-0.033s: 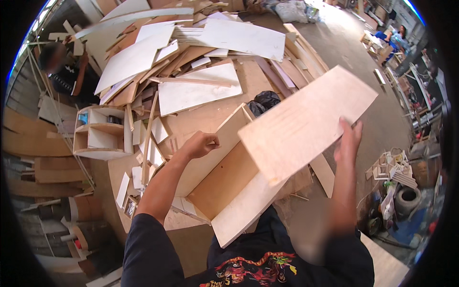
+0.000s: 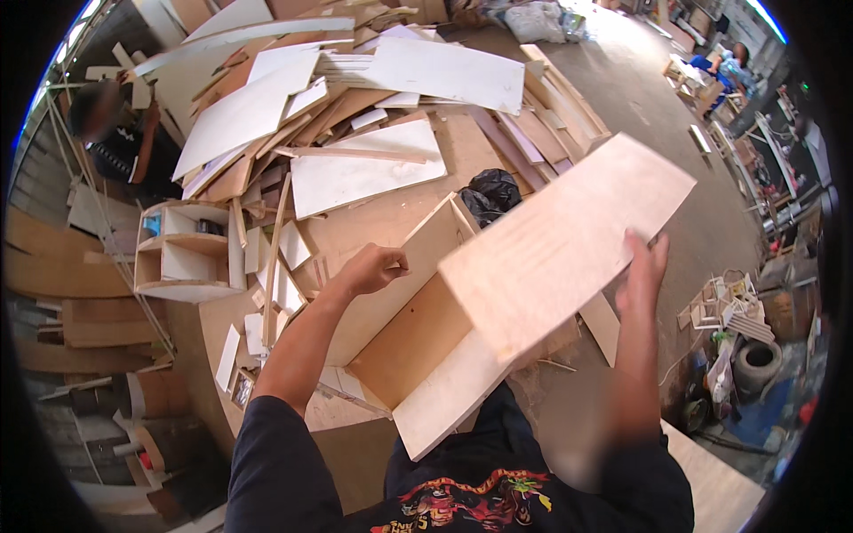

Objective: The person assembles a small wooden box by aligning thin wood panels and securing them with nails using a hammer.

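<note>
A long open plywood box (image 2: 426, 342) lies slanted in front of me, its near wall close to my body. Over its far right end a pale rectangular wooden board (image 2: 569, 240) is held tilted. My right hand (image 2: 643, 271) grips this board by its right edge, thumb side against the wood. My left hand (image 2: 375, 269) is closed above the box's left wall, fingers curled; whether anything small is in them is hidden. The two hands are well apart. The board covers part of the box's far right end.
A worktable (image 2: 355, 240) bears a heap of white and brown panel offcuts (image 2: 240, 115). A black plastic bag (image 2: 490, 194) sits beyond the box. A small shelf unit (image 2: 191, 253) stands at the left, near a co-worker (image 2: 115, 133). Another person (image 2: 730, 71) sits far right.
The board and my right hand have shifted slightly down and to the left. My left hand and the box stay in place.
</note>
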Tool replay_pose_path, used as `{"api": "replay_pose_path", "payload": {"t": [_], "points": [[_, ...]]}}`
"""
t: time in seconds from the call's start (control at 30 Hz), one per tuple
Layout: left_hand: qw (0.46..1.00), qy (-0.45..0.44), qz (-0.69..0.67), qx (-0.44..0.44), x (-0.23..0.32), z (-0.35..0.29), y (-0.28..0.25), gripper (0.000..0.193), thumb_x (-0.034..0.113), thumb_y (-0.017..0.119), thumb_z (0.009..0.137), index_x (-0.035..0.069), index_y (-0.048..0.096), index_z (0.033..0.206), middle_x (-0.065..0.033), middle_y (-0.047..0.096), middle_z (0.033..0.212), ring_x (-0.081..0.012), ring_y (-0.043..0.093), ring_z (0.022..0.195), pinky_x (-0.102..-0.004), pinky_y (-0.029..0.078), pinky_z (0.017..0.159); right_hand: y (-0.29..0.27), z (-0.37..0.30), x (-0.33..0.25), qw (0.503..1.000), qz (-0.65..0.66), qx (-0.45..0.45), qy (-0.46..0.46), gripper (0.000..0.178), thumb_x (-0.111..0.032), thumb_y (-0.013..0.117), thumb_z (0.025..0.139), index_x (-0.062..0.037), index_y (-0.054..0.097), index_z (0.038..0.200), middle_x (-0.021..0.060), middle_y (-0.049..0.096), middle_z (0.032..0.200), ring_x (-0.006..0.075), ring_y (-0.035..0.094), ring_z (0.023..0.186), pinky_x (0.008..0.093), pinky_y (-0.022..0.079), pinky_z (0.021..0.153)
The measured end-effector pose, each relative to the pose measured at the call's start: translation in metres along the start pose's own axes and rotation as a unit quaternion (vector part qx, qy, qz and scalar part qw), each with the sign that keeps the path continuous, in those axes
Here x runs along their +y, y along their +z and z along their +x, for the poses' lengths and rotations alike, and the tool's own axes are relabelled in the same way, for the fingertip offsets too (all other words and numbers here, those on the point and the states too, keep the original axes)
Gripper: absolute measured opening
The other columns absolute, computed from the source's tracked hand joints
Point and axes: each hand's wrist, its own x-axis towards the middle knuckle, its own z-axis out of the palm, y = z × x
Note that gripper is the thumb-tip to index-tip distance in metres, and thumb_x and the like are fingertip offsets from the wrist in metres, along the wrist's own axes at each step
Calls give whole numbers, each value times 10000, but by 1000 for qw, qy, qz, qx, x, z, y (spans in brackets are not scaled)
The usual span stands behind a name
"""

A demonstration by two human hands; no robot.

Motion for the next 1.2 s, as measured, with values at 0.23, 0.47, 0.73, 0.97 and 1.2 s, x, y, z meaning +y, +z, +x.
{"api": "replay_pose_path", "payload": {"t": [0.23, 0.47, 0.73, 0.97, 1.2], "points": [[995, -17, 89, -28, 4, 6, 6, 80, 96, 749, 838, 76, 701, 898, -138, 730, 952, -328, 690, 898, -400, 538, 759, -64, -88, 47, 999, 16, 25, 26, 596, 16, 592, 896, 30, 364, 1447, 182, 584, 1280, 238, 606, 1125, 371, 470, 981], [936, 43, 42, 348, 38, -86, 6, 118, 14, 743, 827, 48, 660, 903, -171, 644, 1251, -383, 564, 1228, -455, 439, 1052, -113, -86, 79, 974, 162, 13, 155, 383, -146, 611, 976, -8, 529, 1324, 111, 642, 1236, 266, 648, 1096, 404, 526, 961], [637, -185, -262, 701, -32, -297, 110, 141, 178, 538, 1056, 38, 548, 1047, -103, 638, 1074, -160, 593, 947, -329, 476, 865, -82, -6, 122, 936, 293, -20, 196, 375, -150, 622, 977, -10, 537, 1315, 86, 622, 1294, 257, 598, 1195, 427, 478, 1026], [391, -358, -544, 651, -64, -292, 216, 125, 216, 579, 1038, 99, 559, 1080, -54, 655, 1044, -164, 633, 894, -299, 515, 766, -20, 46, 53, 997, 47, -34, 44, 461, -202, 657, 980, 49, 484, 1326, 162, 683, 1113, 309, 719, 937, 444, 582, 868], [466, -296, -523, 649, -93, -263, 231, 190, 124, 531, 1007, 139, 548, 1196, -68, 659, 1140, -235, 683, 1001, -392, 599, 825, 41, 62, 142, 959, 119, -211, 149, 698, -423, 443, 1074, 123, 258, 1467, 307, 631, 1266, 361, 583, 1272, 455, 297, 1209]]}}
